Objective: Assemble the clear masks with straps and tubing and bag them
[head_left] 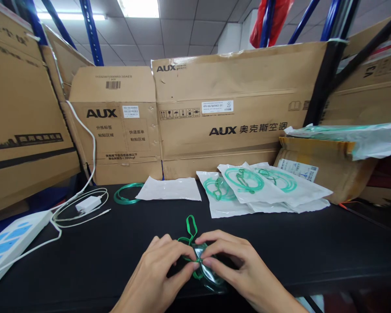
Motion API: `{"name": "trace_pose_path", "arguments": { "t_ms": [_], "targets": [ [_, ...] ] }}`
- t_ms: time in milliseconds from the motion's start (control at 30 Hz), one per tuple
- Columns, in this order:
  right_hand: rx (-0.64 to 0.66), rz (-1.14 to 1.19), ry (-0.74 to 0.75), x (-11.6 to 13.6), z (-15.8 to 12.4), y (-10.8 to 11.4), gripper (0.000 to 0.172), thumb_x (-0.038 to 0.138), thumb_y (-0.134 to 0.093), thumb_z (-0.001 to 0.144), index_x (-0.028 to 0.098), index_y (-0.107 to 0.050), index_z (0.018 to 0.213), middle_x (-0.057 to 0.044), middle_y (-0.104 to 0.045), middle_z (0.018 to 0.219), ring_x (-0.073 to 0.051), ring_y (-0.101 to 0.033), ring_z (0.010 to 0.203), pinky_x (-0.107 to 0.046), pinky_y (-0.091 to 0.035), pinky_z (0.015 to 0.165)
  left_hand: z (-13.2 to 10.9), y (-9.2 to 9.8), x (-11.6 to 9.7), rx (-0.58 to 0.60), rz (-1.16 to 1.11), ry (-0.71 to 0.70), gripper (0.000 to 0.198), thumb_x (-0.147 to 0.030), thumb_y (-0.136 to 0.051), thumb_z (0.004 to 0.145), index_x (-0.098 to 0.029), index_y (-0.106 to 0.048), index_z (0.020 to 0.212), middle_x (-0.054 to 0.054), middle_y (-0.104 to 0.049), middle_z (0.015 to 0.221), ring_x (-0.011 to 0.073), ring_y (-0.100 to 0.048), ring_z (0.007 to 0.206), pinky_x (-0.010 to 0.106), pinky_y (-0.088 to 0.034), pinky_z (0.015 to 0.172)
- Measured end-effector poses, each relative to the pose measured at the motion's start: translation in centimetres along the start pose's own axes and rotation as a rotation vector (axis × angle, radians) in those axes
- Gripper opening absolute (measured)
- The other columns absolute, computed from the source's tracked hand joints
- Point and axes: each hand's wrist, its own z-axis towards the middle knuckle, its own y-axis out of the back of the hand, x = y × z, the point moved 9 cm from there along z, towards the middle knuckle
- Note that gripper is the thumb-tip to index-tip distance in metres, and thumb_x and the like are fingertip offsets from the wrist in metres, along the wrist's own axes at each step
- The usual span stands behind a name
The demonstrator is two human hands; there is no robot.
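Note:
A clear, green-tinted plastic oxygen mask (212, 278) lies at the front of the black table, partly covered by my fingers. A green elastic strap (191, 225) loops up from it towards the back. My left hand (164, 263) pinches the strap between thumb and index finger at the mask's edge. Touching the same spot from the other side, my right hand (236, 261) has its thumb and index fingertip closed on the strap, its other fingers over the mask. My fingertips hide the exact point where strap and mask meet.
Packaged green tubing sets (244, 184) lie at the back right, beside a carton (329, 174). Behind my hands are a white packet (169, 189) and coiled green tubing (125, 198). A power strip (13, 243) and charger cable (91, 204) occupy the left. Large cardboard boxes (189, 143) wall the back.

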Motion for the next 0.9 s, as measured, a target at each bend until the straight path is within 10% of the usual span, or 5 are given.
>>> {"name": "trace_pose_path", "arguments": {
  "t_ms": [300,500,700,900],
  "targets": [
    [-0.154,-0.025,-0.094,-1.4,-0.1,1.3,0.018,0.031,-0.064,0.1,0.024,-0.07,0.083,-0.007,-0.074,0.117,-0.024,-0.072,0.105,-0.033,-0.055,0.086,-2.0,6.9,8.9,-0.071,0.248,0.325,0.013,-0.038,-0.068,0.088,-0.033,-0.077,0.096,-0.005,-0.069,0.071,0.0195,-0.06,0.059,0.028,-0.045,0.064],
    [-0.178,-0.03,-0.107,-1.8,-0.2,1.5,0.016,0.029,-0.064,0.098,0.024,-0.069,0.084,-0.008,-0.073,0.118,-0.024,-0.072,0.104,-0.034,-0.054,0.089,-3.9,6.8,11.9,0.192,0.088,0.431,0.023,-0.052,-0.072,0.091,-0.032,-0.08,0.1,-0.006,-0.074,0.074,0.0181,-0.064,0.065,0.022,-0.047,0.061],
    [-0.155,-0.091,-0.093,-1.2,-0.1,1.3,0.016,0.028,-0.063,0.098,0.025,-0.068,0.083,-0.007,-0.073,0.118,-0.025,-0.071,0.11,-0.036,-0.051,0.097,-2.0,6.9,8.6,0.048,0.034,0.352,0.037,-0.056,-0.076,0.089,-0.036,-0.075,0.12,0.001,-0.076,0.113,0.0261,-0.071,0.097,0.036,-0.058,0.087],
    [-0.15,-0.083,-0.06,-1.2,0.1,1.2,0.012,0.027,-0.065,0.098,0.024,-0.071,0.087,-0.007,-0.074,0.119,-0.025,-0.07,0.112,-0.035,-0.05,0.1,2.3,0.5,0.1,0.073,-0.051,0.145,0.034,-0.038,-0.075,0.095,-0.037,-0.066,0.128,0.004,-0.067,0.135,0.0312,-0.064,0.124,0.052,-0.052,0.105]
  ]
}}
